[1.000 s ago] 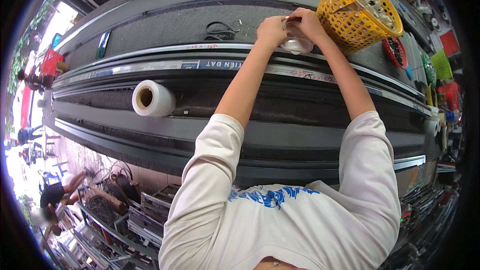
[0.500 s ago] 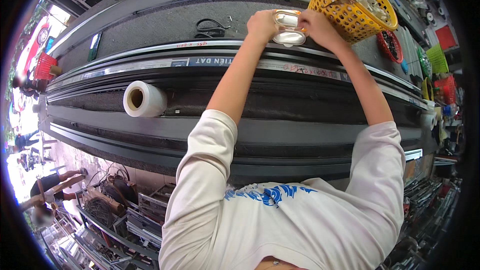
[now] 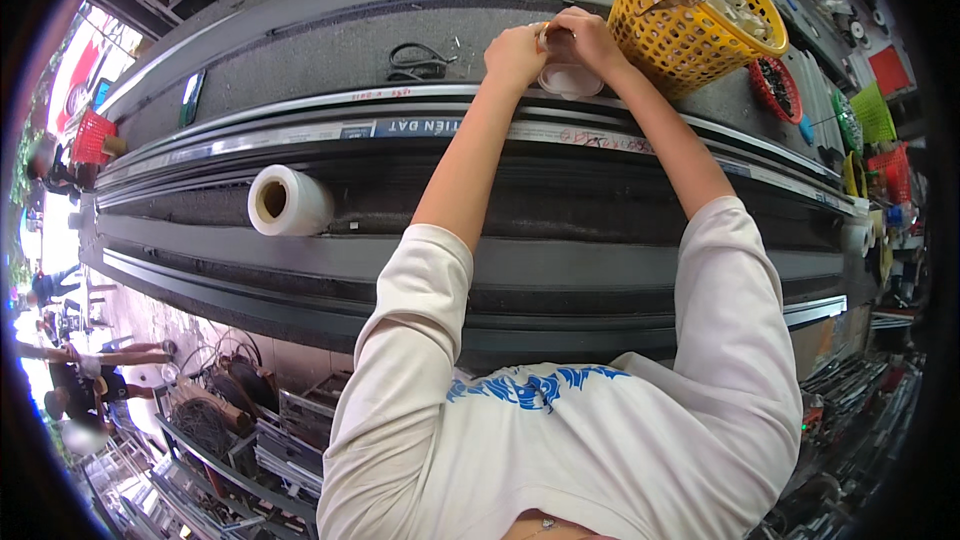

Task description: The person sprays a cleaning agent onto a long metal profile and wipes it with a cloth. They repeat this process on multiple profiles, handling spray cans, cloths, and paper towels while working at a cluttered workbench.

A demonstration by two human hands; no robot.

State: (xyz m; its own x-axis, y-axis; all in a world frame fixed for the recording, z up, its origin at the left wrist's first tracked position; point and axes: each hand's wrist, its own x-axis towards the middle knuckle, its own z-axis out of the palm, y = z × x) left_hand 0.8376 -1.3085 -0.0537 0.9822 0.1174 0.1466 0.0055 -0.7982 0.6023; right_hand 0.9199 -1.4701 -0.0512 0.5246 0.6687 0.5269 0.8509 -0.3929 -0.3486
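Note:
Both my hands are at the far side of the bench, around a small clear plastic container (image 3: 571, 81) with a rounded shape. My left hand (image 3: 516, 55) has its fingers curled round the container's left side. My right hand (image 3: 587, 41) is closed over its upper right part, close to the left hand. A clear rounded part hangs below the fingers, towards me. The hands hide most of the container, and I cannot make out what is inside. Just right of my right hand stands a yellow perforated basket (image 3: 655, 55) holding pale pieces.
Long dark metal profiles (image 3: 600, 253) lie across the bench before me. On them rests a roll of clear film (image 3: 290, 201). Left of my hands are a black looped item (image 3: 417, 62) and a phone-like slab (image 3: 191, 98). A red basket (image 3: 776, 92) stands beyond the yellow one.
My right hand has moved left and up, closer to my left hand, and now covers the container's upper part. At the left, a person in the background has shifted.

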